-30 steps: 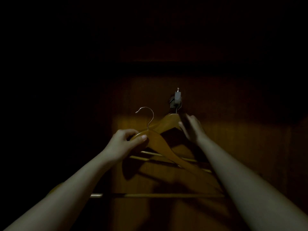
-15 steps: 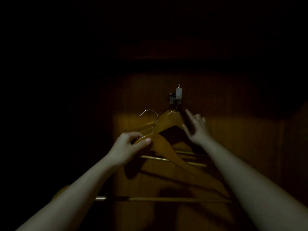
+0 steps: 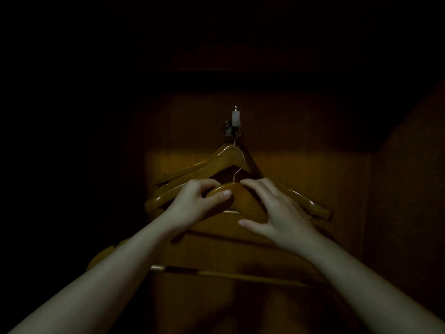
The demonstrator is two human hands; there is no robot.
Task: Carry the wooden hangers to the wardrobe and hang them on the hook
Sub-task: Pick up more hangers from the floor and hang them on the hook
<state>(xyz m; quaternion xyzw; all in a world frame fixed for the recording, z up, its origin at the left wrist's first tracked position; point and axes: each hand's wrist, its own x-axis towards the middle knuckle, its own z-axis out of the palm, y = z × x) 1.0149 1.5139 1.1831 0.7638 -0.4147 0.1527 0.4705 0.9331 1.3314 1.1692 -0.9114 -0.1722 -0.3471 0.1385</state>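
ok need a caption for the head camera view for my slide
Left hand grips and right hand touches a wooden hanger below the wall hook, where other hangers already hang.

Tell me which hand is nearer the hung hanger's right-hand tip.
Right. The right hand lies just left of that tip; the left hand grips the front hanger farther left.

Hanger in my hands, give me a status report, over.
Left hand grips held hanger at the neck; right hand lies flat on its shoulder. Wire hook below the wall hook, not yet on. Hung hangers already crowd that hook.
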